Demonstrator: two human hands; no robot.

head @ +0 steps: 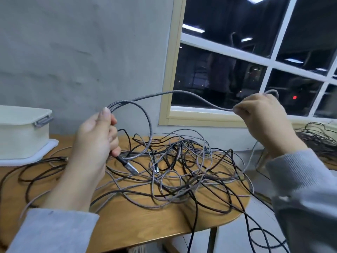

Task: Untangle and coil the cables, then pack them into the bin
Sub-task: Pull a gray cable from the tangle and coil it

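Note:
A grey braided cable (184,93) is stretched in the air between my two hands. My left hand (96,137) grips a small coil of it, with loops passing under the thumb and the metal plug end (130,168) sticking out below the fingers. My right hand (262,115) pinches the same cable further along, raised in front of the window. Below, a big tangle of grey and black cables (182,172) lies on the wooden table (145,223). The cream bin (21,132) stands closed at the far left.
The bin sits on a white foam pad (47,150) at the table's back left. Another heap of dark cables (321,139) lies at the right by the window sill. Some cables hang over the table's right edge to the floor (259,232). A grey wall stands behind.

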